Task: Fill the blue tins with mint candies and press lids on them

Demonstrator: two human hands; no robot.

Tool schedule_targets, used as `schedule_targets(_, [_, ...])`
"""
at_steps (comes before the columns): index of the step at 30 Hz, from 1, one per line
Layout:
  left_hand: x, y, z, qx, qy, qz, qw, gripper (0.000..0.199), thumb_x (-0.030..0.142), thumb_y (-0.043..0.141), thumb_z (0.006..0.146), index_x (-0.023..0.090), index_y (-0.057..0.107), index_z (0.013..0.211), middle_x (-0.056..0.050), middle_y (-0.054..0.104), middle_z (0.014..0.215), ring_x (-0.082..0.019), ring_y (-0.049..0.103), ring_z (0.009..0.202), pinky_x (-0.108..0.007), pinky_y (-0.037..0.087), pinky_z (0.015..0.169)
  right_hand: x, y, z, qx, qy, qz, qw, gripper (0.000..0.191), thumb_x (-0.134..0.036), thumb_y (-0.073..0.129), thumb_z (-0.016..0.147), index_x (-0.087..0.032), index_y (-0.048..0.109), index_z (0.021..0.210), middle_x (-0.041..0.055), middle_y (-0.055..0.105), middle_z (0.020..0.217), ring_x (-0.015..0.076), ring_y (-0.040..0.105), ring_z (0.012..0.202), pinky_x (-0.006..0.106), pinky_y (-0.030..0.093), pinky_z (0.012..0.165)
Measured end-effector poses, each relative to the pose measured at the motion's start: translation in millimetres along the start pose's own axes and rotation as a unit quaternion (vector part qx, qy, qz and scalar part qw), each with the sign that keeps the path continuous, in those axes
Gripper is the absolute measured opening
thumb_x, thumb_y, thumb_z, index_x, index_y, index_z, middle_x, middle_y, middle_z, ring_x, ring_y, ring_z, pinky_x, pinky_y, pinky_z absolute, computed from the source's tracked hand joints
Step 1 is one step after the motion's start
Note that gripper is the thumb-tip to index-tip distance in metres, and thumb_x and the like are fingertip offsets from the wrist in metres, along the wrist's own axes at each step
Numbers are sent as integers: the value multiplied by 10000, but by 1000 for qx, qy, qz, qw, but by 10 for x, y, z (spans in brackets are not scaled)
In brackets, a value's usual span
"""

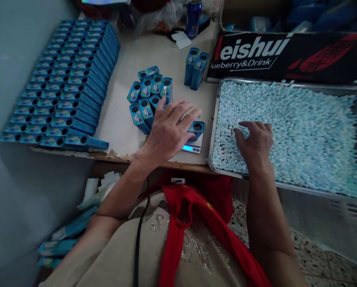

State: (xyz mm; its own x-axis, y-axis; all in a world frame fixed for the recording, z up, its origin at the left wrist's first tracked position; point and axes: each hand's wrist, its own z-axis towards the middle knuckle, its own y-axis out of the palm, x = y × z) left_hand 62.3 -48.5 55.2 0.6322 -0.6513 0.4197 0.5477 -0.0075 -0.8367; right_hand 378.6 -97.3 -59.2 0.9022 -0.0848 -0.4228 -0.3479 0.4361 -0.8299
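My left hand (172,129) is spread palm down over the near side of a loose group of small blue boxes (146,85) with round holes in their tops. Its fingers reach past a digital scale (192,148) with a lit display, on which one blue box (198,126) lies partly hidden by the hand. Whether the fingertips touch any box, I cannot tell. My right hand (256,139) is at a metal tray (212,135) full of pale blue and white tablets (310,135). Its thumb and forefinger are apart, with tablets showing between them.
Rows of blue boxes (67,83) stand at the table's left. Two more boxes (195,67) stand near a black carton (286,57) behind the tray. A blue can (194,18) and a plastic bag (160,18) are at the back. A black cable (139,239) hangs in front of me.
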Motion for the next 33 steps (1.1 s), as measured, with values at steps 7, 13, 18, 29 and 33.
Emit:
schedule_targets(7, [-297,391,29,-43,-30,-97,994,483,84,863,882,175,741,1341,-114,789,1300,-304,747,1240,-453,592,1141,-263,-60,28,0,19,151,988,260,-467,667,973,-248,777,1061,122,801,991,308,746,891,515,603,878])
schedule_targets(13, [-261,493,235,38,-7,-93,995,362,72,864,858,213,802,1185,-71,773,1150,-283,732,1143,-427,607,1052,-566,-106,27,-120,218,486,838,470,-696,737,961,-261,765,1136,64,805,964,217,745,745,373,608,686])
schedule_targets(18, [14,418,393,23,170,29,985,334,158,638,1079,286,759,1363,-59,772,1205,-276,693,1200,-472,572,1117,-891,-123,-25,-177,327,736,566,379,-655,658,1059,-289,741,1106,41,827,1075,221,798,1045,397,678,979])
schedule_targets(29, [-210,721,400,65,97,-1,993,307,131,796,975,257,818,1253,-68,775,1119,-269,704,1091,-417,576,1031,-1061,-9,63,-127,423,787,431,154,-313,583,1093,-272,722,1042,40,826,952,204,796,981,384,706,990])
schedule_targets(33, [-256,621,318,110,-3,-104,989,373,168,922,877,245,819,1227,-48,779,1121,-254,737,1086,-390,605,1020,-1020,16,42,-145,399,775,468,119,-209,693,960,-271,745,1047,43,849,1101,211,811,1107,377,707,1028])
